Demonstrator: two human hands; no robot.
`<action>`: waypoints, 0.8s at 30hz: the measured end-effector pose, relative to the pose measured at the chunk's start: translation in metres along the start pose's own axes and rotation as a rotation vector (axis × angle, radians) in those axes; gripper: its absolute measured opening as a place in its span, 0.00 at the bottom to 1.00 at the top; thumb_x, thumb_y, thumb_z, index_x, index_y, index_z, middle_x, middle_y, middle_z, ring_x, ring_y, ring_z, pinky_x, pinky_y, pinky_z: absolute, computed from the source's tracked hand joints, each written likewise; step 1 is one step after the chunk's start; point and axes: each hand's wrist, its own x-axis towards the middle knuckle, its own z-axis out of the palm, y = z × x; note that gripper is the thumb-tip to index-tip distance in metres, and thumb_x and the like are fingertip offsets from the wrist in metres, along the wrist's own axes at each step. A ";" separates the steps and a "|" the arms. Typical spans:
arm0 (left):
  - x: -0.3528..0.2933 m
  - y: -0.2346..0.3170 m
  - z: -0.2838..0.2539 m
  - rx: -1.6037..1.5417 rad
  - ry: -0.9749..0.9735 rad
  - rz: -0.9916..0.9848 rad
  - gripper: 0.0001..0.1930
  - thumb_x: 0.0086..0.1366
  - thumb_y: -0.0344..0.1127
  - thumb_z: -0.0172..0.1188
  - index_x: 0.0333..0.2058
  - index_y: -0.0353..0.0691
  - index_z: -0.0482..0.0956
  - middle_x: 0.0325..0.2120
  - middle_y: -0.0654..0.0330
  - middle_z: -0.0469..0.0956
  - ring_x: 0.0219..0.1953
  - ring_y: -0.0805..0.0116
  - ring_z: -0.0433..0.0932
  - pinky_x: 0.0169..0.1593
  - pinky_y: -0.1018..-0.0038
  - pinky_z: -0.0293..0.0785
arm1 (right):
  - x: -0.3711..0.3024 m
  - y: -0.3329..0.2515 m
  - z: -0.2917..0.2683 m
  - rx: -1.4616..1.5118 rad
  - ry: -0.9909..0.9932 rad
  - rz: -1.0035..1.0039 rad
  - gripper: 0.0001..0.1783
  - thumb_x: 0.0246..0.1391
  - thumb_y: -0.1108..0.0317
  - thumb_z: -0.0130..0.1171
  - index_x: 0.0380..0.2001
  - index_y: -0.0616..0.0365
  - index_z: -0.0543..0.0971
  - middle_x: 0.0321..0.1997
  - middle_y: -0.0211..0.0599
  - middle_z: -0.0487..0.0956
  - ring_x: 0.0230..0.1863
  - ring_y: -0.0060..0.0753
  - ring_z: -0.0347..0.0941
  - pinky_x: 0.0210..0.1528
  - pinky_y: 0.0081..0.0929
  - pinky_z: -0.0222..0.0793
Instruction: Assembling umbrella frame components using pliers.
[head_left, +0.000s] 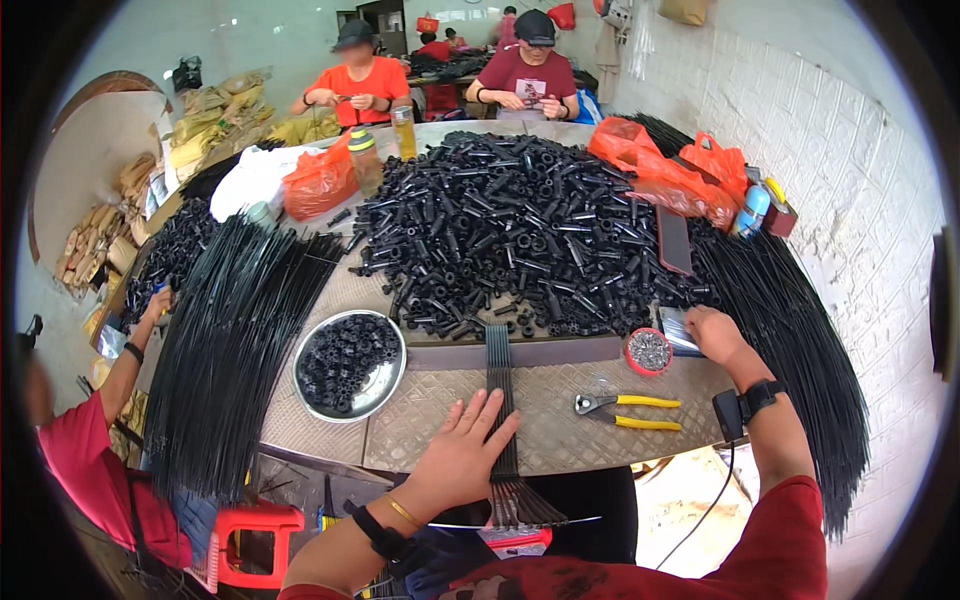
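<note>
While the big round surface (600,425) carries nearly everything, the heap of short black tube pieces (520,235) fills its far half, w/ long black rod bundles draped off both sides: one fan at the left (225,350), another down the right edge (800,350). Orange bags (665,175) sit beyond the heap, and other people work at the far side and at the lower left.

Next in size: a metal bowl (385,385) of small black rings, near the left hand but apart from it. Then the thing being worked, a flat row of thin black rods (498,365) running from the heap's edge toward the person and off the near rim, where the ends splay out.

The left hand (465,450) lies flat, fingers spread wide, palm down on that row, pinning it to the surface. The right hand (715,335) reaches to the right, by a small red dish (649,351) of tiny metal bits and a grey flat item; its fingers are curled, but can't tell if they hold anything. Yellow-handled pliers (625,410) lie between the two hands, untouched.

To do this well, I'd judge: keep even palm pressure so the rods stay side by side, no crossing; square up the far ends before lifting; pick small parts w/ the right hand w/o shifting the left.
</note>
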 end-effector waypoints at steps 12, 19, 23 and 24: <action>0.000 -0.001 0.002 0.005 0.050 0.028 0.33 0.58 0.53 0.53 0.58 0.40 0.63 0.60 0.40 0.57 0.63 0.42 0.55 0.62 0.52 0.53 | 0.000 -0.011 -0.012 0.074 0.058 0.077 0.04 0.51 0.72 0.52 0.30 0.60 0.71 0.33 0.47 0.75 0.39 0.52 0.73 0.40 0.42 0.69; 0.000 -0.002 0.002 -0.019 0.046 0.025 0.36 0.58 0.57 0.53 0.59 0.39 0.62 0.60 0.43 0.57 0.63 0.44 0.55 0.63 0.53 0.52 | -0.001 -0.022 -0.021 0.089 0.079 0.073 0.03 0.51 0.74 0.51 0.31 0.60 0.70 0.33 0.48 0.75 0.38 0.53 0.73 0.40 0.42 0.69; 0.001 0.001 0.001 -0.112 0.018 0.002 0.49 0.40 0.51 0.71 0.61 0.41 0.57 0.63 0.45 0.52 0.65 0.47 0.51 0.65 0.52 0.49 | 0.003 -0.024 -0.025 0.008 0.048 0.083 0.04 0.50 0.74 0.52 0.32 0.57 0.74 0.32 0.45 0.75 0.37 0.52 0.73 0.39 0.42 0.69; 0.002 0.001 0.002 -0.108 0.025 0.010 0.49 0.41 0.51 0.70 0.61 0.40 0.57 0.63 0.45 0.53 0.65 0.47 0.51 0.65 0.52 0.49 | 0.004 -0.024 -0.027 -0.031 0.062 0.066 0.05 0.50 0.73 0.52 0.32 0.56 0.75 0.32 0.45 0.75 0.36 0.51 0.73 0.38 0.41 0.70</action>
